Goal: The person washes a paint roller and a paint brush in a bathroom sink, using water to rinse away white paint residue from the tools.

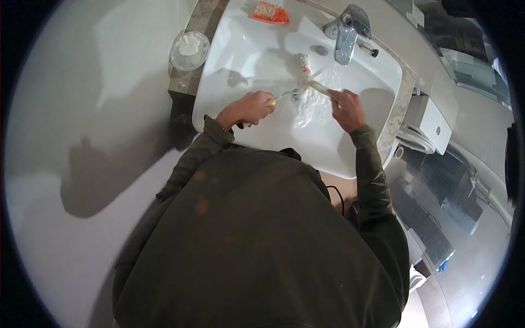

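The left hand (247, 109) was closed on a small tool with a pale handle (272, 101). The right hand (347, 109) was closed on a stick-handled brush (304, 68), over the middle of the white sink (229, 49), below the tap (345, 33). It looked like the scrubbing step; rinsing would need the water.

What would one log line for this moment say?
left hand: holds thin tool | right hand: holds brush handle | place: over white sink, below tap | nearby: orange brush, lidded dish
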{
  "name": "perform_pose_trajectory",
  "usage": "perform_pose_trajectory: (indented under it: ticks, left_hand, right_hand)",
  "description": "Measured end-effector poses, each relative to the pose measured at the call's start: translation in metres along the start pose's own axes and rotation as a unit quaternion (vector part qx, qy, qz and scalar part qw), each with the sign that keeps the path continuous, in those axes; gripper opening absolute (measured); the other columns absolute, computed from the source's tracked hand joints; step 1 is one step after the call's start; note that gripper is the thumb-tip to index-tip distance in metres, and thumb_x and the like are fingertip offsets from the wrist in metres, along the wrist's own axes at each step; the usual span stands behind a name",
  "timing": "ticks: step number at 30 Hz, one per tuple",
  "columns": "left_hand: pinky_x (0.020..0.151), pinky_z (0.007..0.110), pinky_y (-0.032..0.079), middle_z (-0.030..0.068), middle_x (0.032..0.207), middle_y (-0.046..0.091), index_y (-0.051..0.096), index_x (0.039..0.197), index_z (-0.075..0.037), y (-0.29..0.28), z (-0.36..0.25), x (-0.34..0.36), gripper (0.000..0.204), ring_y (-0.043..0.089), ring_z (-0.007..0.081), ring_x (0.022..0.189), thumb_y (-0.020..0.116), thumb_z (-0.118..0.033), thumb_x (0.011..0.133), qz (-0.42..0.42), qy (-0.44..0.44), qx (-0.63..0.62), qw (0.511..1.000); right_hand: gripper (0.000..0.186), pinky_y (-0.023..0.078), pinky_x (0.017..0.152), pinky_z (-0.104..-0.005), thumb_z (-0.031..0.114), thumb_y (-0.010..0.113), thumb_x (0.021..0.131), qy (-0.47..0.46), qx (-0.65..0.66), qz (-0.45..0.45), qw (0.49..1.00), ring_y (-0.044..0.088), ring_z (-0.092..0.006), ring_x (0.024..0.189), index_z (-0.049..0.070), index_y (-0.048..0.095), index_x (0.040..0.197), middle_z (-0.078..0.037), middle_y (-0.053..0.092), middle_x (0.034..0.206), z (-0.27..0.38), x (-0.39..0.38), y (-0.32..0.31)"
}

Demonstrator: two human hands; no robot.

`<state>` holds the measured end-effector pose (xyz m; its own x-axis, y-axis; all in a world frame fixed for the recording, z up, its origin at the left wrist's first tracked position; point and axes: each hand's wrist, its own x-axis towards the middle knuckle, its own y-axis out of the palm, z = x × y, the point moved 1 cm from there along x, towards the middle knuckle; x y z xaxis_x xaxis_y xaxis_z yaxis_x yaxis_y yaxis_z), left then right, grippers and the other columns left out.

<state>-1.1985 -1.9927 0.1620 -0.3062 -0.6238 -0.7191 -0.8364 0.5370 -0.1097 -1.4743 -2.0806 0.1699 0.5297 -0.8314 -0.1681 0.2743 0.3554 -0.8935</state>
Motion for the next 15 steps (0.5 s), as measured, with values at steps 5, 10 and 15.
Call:
perform_pose_trajectory:
  ticks: [5, 10, 15]
  left_hand:
    - [0.040, 0.028, 0.041, 0.0032, 0.066, 0.052, 0.060, 0.111, -0.005, 0.002, 0.000, 0.000, 0.029, 0.050, 0.0110, 0.046, 0.058, -0.028, 0.093, -0.004, -0.004, -0.003, 1.000]
    - [0.040, 0.029, 0.041, 0.0040, 0.066, 0.053, 0.059, 0.112, -0.004, 0.000, -0.006, -0.002, 0.029, 0.050, 0.0117, 0.046, 0.058, -0.026, 0.092, -0.006, -0.010, -0.001, 1.000]
    - [0.040, 0.029, 0.042, 0.0046, 0.066, 0.054, 0.058, 0.115, -0.004, 0.001, 0.003, 0.002, 0.032, 0.051, 0.0125, 0.046, 0.059, -0.025, 0.092, -0.012, -0.017, -0.004, 1.000]
  right_hand:
    - [0.020, 0.051, 0.071, -0.0479, 0.007, 0.059, 0.083, 0.048, -0.046, -0.011, 0.998, 0.063, -0.0385, 0.076, 0.007, 0.072, 0.099, -0.021, 0.063, 0.078, -0.019, 0.001, 0.008]
    - [0.021, 0.051, 0.071, -0.0476, 0.006, 0.060, 0.082, -0.016, 0.054, -0.025, 0.998, 0.063, -0.0385, 0.076, 0.009, 0.073, 0.099, -0.020, 0.063, 0.078, -0.010, 0.004, 0.012]
    - [0.021, 0.051, 0.069, -0.0467, 0.007, 0.062, 0.082, -0.011, 0.064, 0.007, 0.998, 0.063, -0.0377, 0.075, 0.008, 0.073, 0.100, -0.019, 0.063, 0.078, -0.010, 0.007, 0.004]
